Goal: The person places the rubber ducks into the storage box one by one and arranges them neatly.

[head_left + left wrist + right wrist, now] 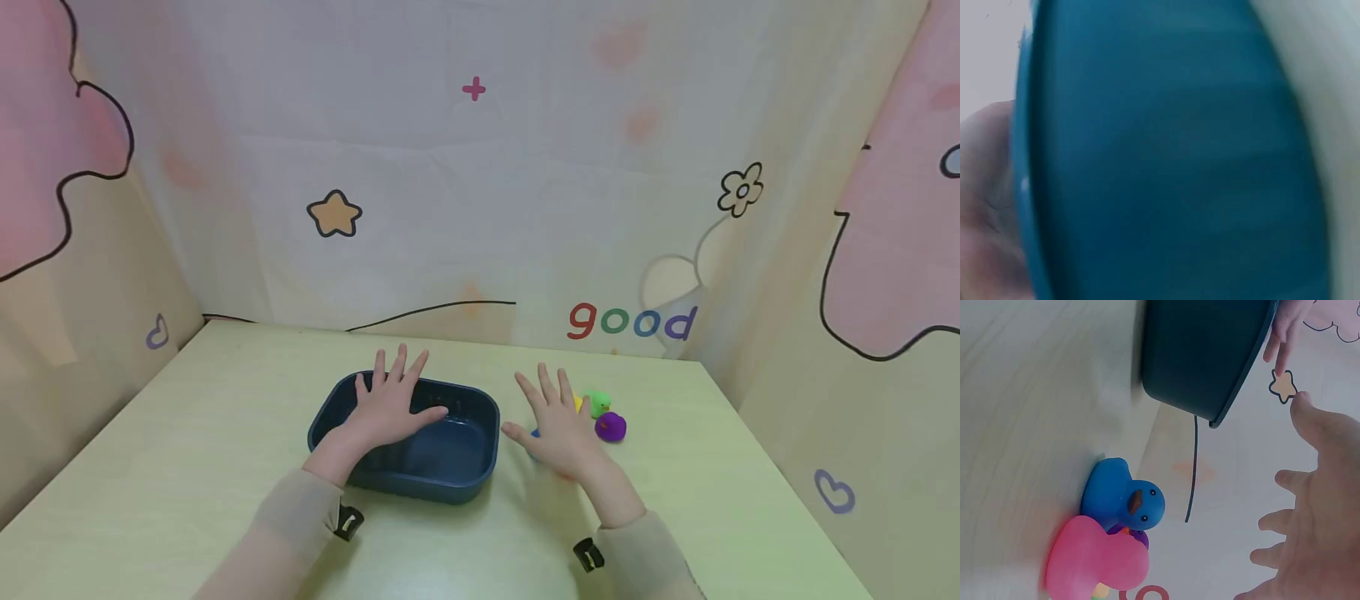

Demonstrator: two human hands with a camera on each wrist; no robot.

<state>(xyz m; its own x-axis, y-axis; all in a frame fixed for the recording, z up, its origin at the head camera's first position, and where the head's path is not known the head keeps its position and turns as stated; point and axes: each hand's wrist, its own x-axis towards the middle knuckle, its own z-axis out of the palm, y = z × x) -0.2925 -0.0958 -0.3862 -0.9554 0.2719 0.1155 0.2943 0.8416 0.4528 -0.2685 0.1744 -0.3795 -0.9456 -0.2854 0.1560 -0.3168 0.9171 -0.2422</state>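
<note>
Fingers spread flat on both, left hand (390,404) over the blue tub (450,475) mid-table, right hand (558,429) holding nothing above the toy ducks (1124,503) beside it, so a careless sweep could probably scatter them.

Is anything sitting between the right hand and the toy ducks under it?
Nothing visible. The right hand hovers with fingers spread directly above the blue duck and pink duck, with open air between. The dark blue tub stands off to the hand's left, under the left hand.
</note>
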